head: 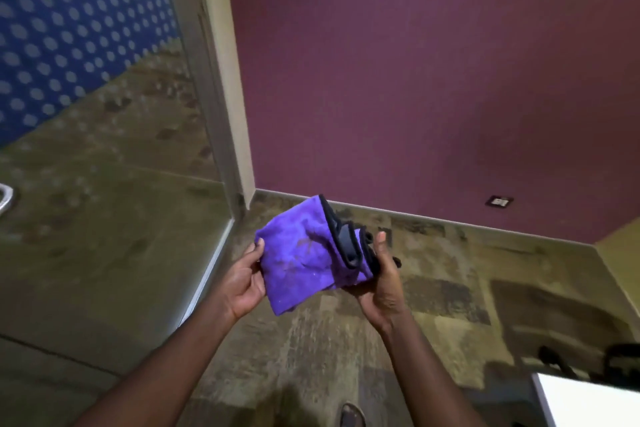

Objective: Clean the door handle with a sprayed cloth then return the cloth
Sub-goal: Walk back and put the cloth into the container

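Both hands hold a folded purple cloth between them above the patterned carpet: the left hand pinches the cloth's left edge between thumb and fingers, and the right hand clamps the right side, thumb pressed on the black-trimmed folds. Faint brownish marks show on the cloth face between the two grips. Well to the left of the left hand's grip, a glass door with a dotted blue band carries a metal handle, only partly visible at the frame edge; beyond the grips stands a maroon wall.
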A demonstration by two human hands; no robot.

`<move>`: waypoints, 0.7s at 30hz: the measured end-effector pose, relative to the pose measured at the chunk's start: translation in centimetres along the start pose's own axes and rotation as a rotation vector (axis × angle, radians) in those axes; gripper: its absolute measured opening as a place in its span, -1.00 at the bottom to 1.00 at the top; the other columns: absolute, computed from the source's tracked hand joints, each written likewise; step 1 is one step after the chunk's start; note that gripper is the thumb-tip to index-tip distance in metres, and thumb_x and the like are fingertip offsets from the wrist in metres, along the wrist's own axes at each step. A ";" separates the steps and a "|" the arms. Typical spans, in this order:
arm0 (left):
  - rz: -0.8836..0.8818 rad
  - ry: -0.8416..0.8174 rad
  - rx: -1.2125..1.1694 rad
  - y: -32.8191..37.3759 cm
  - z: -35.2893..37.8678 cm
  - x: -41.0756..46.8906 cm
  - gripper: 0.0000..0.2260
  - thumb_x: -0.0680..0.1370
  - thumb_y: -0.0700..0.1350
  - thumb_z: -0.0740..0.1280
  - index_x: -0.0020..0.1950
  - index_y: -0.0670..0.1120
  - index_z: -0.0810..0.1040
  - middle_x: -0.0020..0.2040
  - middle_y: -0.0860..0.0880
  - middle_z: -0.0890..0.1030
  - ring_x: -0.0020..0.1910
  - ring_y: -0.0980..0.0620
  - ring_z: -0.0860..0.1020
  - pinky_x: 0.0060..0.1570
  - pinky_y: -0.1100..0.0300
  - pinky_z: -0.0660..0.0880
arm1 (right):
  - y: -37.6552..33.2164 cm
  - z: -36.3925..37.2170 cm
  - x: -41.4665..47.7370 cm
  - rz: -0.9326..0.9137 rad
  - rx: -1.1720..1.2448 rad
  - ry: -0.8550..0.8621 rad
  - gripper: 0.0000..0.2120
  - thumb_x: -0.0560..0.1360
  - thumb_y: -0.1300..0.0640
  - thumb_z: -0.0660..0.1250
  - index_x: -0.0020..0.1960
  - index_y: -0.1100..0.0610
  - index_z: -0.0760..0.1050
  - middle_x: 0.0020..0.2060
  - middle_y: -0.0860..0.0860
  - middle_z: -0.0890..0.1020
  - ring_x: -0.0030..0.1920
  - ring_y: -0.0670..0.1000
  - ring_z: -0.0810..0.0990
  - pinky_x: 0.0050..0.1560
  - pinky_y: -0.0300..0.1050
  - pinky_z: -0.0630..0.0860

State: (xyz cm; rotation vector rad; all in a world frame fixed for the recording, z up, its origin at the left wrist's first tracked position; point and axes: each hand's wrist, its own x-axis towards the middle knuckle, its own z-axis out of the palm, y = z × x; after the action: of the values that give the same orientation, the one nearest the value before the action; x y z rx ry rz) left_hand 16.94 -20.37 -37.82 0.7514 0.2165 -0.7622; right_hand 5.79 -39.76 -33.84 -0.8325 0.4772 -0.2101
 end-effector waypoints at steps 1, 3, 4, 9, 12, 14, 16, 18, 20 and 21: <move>-0.020 -0.027 0.051 -0.3 0.8 0.3 -0.83 0.61 -0.11 0.20 0.12 -0.04 0.55 -0.07 -0.06 0.72 -0.14 0.03 0.70 -0.15 0.03 0.66 | -0.6 -1.2 -0.6 0.009 0.017 0.020 -0.38 0.42 -0.23 0.27 0.22 0.23 0.60 0.16 0.23 0.65 0.20 0.21 0.59 0.27 0.27 0.46; -0.053 -0.080 0.131 -1.2 2.4 0.8 -0.82 0.54 -0.12 0.26 0.10 -0.03 0.59 -0.08 -0.03 0.72 -0.15 0.06 0.69 -0.18 0.08 0.65 | -1.5 -3.7 -1.7 0.037 0.047 0.065 -0.29 0.42 -0.27 0.24 0.29 0.30 0.52 0.26 0.31 0.54 0.31 0.29 0.48 0.37 0.40 0.32; -0.068 -0.108 0.161 -1.8 3.1 1.1 -0.81 0.52 -0.13 0.28 0.09 -0.01 0.61 -0.07 -0.01 0.72 -0.14 0.08 0.68 -0.18 0.10 0.65 | -2.0 -5.1 -2.3 0.058 0.064 0.068 -0.28 0.42 -0.31 0.22 0.27 0.28 0.51 0.29 0.33 0.50 0.34 0.30 0.44 0.39 0.42 0.26; -0.166 -0.210 0.264 -5.2 7.0 2.6 -0.74 0.49 -0.18 0.27 0.05 0.05 0.69 -0.07 0.00 0.73 -0.16 0.09 0.69 -0.22 0.17 0.64 | -5.5 -11.9 -6.5 0.129 0.237 -0.099 0.03 0.32 -0.51 0.24 0.34 0.39 0.44 -0.06 0.36 0.61 -0.14 0.11 0.64 -0.01 -0.11 0.53; -0.233 -0.281 0.399 -8.3 9.8 3.7 -0.64 0.46 -0.24 0.28 0.17 0.06 0.63 0.05 -0.01 0.70 -0.08 0.07 0.68 -0.14 0.19 0.64 | -7.1 -15.3 -8.9 0.098 0.320 -0.158 -0.21 0.45 -0.34 0.29 0.29 0.36 0.50 -0.12 0.16 0.71 -0.19 -0.01 0.69 -0.22 -0.24 0.60; -0.261 -0.329 0.503 -11.0 11.9 4.3 -0.55 0.43 -0.30 0.29 0.27 0.04 0.56 0.13 -0.02 0.67 -0.02 0.05 0.67 -0.08 0.18 0.63 | -7.6 -17.4 -10.5 0.076 0.192 -0.048 -0.35 0.46 -0.25 0.34 0.28 0.27 0.54 0.07 0.18 0.69 0.07 0.10 0.68 0.03 -0.07 0.62; -0.279 -0.358 0.594 -14.0 14.1 4.6 -0.49 0.40 -0.36 0.30 0.30 0.00 0.52 0.15 -0.02 0.66 0.00 0.04 0.66 -0.06 0.18 0.63 | -7.9 -19.5 -11.8 0.057 0.015 0.168 -0.51 0.40 -0.17 0.40 0.20 0.11 0.62 0.13 0.13 0.68 0.10 0.06 0.67 0.04 -0.08 0.62; -0.306 -0.405 0.654 -16.7 16.2 4.7 -0.48 0.38 -0.40 0.30 0.30 -0.05 0.51 0.13 -0.04 0.67 0.00 0.03 0.66 -0.07 0.18 0.62 | -8.1 -21.5 -12.9 -0.024 -0.103 0.198 -0.67 0.45 -0.01 0.42 0.18 0.06 0.62 0.15 0.11 0.68 0.11 0.05 0.67 0.05 -0.07 0.62; -0.342 -0.478 0.708 -19.0 18.3 4.7 -0.50 0.37 -0.43 0.33 0.27 -0.10 0.51 0.08 -0.08 0.68 -0.03 0.00 0.66 -0.08 0.18 0.62 | -8.1 -23.5 -13.8 -0.085 -0.176 0.251 -0.69 0.48 0.12 0.43 0.21 0.09 0.58 0.17 0.13 0.67 0.16 0.10 0.65 0.13 0.00 0.61; -0.361 -0.525 0.735 -20.0 19.3 4.7 -0.52 0.37 -0.43 0.36 0.26 -0.12 0.51 0.07 -0.10 0.67 -0.03 -0.02 0.66 -0.06 0.17 0.61 | -8.2 -24.4 -14.3 -0.110 -0.194 0.294 -0.69 0.49 0.18 0.44 0.22 0.10 0.56 0.18 0.14 0.66 0.18 0.11 0.64 0.17 0.03 0.59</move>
State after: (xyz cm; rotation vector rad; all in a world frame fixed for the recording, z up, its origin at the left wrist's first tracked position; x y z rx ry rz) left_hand 4.78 -45.82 -36.59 1.1825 -0.4432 -1.3838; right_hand -18.50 -56.04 -37.11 -1.0246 0.7367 -0.3958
